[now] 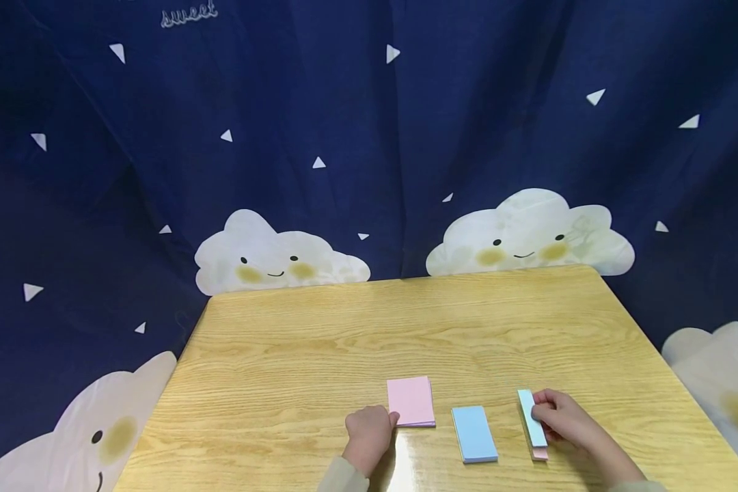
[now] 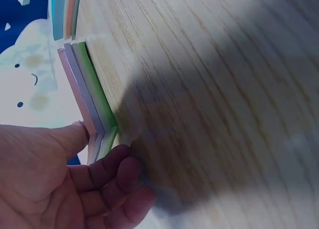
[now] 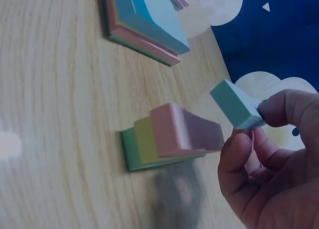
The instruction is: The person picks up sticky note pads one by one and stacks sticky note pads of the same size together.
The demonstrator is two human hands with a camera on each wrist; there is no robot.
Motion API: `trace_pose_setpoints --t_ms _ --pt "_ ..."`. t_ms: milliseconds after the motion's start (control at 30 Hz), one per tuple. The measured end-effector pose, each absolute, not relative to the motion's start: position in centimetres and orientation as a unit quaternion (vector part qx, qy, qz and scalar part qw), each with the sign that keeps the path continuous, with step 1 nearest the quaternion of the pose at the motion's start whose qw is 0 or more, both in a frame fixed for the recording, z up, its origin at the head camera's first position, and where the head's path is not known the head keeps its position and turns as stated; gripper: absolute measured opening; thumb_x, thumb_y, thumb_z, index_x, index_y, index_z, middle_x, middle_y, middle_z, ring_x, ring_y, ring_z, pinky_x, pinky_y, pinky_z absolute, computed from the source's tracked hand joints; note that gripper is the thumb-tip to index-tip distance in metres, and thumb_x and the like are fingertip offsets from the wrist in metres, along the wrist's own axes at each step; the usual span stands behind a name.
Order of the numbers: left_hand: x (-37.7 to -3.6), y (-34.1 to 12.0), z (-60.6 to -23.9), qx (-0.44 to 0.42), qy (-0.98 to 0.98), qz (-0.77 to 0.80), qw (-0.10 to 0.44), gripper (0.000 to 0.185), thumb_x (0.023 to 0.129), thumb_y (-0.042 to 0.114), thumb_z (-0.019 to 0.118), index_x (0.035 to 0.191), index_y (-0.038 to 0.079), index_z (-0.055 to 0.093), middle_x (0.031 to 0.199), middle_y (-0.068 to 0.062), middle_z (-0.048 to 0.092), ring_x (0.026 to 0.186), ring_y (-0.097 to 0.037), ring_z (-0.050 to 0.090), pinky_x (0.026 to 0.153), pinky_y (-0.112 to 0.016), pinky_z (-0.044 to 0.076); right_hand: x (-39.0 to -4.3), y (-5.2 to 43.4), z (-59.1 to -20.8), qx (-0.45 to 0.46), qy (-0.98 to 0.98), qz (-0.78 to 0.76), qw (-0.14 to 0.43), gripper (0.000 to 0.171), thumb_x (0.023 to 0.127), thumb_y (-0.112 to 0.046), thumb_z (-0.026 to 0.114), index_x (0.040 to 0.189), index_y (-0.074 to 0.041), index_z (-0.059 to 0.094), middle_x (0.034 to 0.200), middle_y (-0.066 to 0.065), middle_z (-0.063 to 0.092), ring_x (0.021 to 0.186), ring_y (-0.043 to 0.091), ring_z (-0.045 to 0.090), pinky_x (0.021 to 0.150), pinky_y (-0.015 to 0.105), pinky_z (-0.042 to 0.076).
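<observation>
At the near left corner of a square stack of sticky notes, my left hand holds the stack between thumb and curled fingers. The left wrist view shows its layers, pink over lilac over green, with the thumb at the top edge. My right hand pinches a narrow mint sticky note pad between thumb and fingers. That pad is held just above a narrow stack of pink, yellow and green sticky notes, with a gap between them.
Between the hands lies a rectangular sticky note stack, blue on top with orange, pink and green layers below. All of it rests on a wooden table. Behind the table's far edge hangs a dark blue curtain with clouds.
</observation>
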State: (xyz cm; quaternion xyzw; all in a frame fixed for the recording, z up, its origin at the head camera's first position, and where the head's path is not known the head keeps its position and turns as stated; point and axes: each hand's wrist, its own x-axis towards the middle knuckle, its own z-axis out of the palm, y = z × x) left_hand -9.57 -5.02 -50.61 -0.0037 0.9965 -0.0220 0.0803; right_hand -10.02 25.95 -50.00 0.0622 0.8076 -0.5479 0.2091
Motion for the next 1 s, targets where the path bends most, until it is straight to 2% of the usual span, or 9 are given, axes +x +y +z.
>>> trace_pose_setpoints --t_ms 267,500,1000 --pt "-9.7 -5.0 -50.7 -0.006 0.996 -0.013 0.085 0.049 0.087 0.047 0.048 0.059 0.007 0.056 0.053 -0.006 0.053 0.051 -0.017 0.055 0.051 -0.035 0.043 -9.4 26.4 -50.6 0.061 0.805 -0.555 0.202 0.034 0.076 -0.004 0.047 0.104 0.016 0.044 0.07 0.003 0.05 0.055 0.009 0.047 0.048 0.021 0.04" --pt "-9.6 -5.0 -50.8 -0.009 0.996 -0.018 0.084 0.05 0.087 0.048 0.047 0.059 0.007 0.056 0.052 -0.005 0.052 0.05 -0.016 0.054 0.051 -0.034 0.043 -8.9 26.4 -51.2 0.053 0.805 -0.556 0.198 0.035 0.075 -0.001 0.048 0.105 0.018 0.043 0.071 0.003 0.049 0.052 0.008 0.043 0.044 0.019 0.034" --pt "-9.6 -5.0 -50.8 -0.009 0.997 -0.012 0.079 0.049 0.086 0.047 0.049 0.057 0.007 0.055 0.05 -0.004 0.05 0.048 -0.015 0.053 0.049 -0.033 0.042 -8.6 25.9 -51.2 0.104 0.821 -0.535 0.172 0.041 0.079 0.0 0.051 0.114 0.018 0.04 0.077 0.006 0.05 0.06 0.013 0.049 0.049 0.023 0.04"
